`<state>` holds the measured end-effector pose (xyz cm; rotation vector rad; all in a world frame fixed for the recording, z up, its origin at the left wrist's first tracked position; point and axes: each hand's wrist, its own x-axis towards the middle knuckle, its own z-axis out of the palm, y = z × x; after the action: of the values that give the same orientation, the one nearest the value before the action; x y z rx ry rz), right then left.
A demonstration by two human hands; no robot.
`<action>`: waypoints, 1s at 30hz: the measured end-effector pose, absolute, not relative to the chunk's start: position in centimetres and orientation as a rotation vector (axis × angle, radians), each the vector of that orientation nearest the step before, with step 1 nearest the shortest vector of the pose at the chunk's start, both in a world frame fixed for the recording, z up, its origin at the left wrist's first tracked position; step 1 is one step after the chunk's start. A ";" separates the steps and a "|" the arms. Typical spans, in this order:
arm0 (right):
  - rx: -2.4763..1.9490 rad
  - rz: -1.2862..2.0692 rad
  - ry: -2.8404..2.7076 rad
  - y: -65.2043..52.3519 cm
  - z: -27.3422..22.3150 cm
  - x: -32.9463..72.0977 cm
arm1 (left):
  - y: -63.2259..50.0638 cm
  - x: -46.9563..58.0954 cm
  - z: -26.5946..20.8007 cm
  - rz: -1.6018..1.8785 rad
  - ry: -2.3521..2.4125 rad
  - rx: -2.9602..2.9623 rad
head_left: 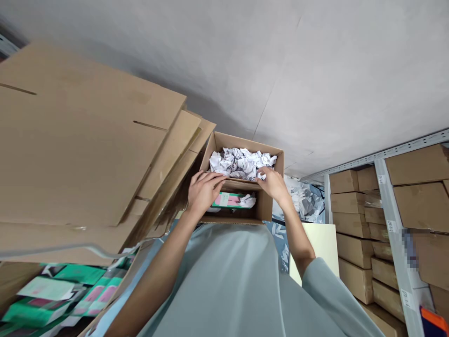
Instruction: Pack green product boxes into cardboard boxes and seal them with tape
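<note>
A cardboard box [248,140] full of crumpled white paper [238,161] stands by the wall. Directly in front of it, nearer my body, is a second open cardboard box [242,218]. Inside the near box lie a green and pink packet [229,200] and a wad of crumpled paper [247,201]. At the left end of the far box's near rim, my left hand [205,189] has its fingers above the edge and its thumb below. My right hand [272,183] grips the same rim farther right, its fingertips against the crumpled paper.
Large flattened cartons [87,140] lean on the left. Below them lie several green and pink packets [87,292]. More crumpled paper [305,199] fills a bag on the right, beside a pale yellow board [321,245]. Metal shelving [387,206] holds stacked cardboard boxes [351,224].
</note>
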<state>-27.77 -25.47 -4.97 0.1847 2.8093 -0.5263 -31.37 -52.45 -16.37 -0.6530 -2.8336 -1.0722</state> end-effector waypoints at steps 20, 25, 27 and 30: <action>0.095 0.012 2.679 -27.2 -12.5 -40.3 | -52.6 -31.6 -17.3 -1.113 -2.750 -0.676; 0.070 -0.014 2.788 -26.1 -10.4 -38.2 | -52.4 -31.6 -17.3 -1.128 -2.754 -0.650; 0.069 -0.105 2.866 -25.6 -9.1 -36.5 | -52.4 -31.6 -17.2 -1.129 -2.765 -0.650; 0.093 -0.350 2.972 -25.0 -7.4 -32.9 | -52.3 -31.5 -16.8 -1.131 -2.773 -0.648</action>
<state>-32.95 -25.00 -7.39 0.0933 2.9721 -0.3501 -31.51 -52.34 -16.80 -0.6479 -2.7729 -1.1313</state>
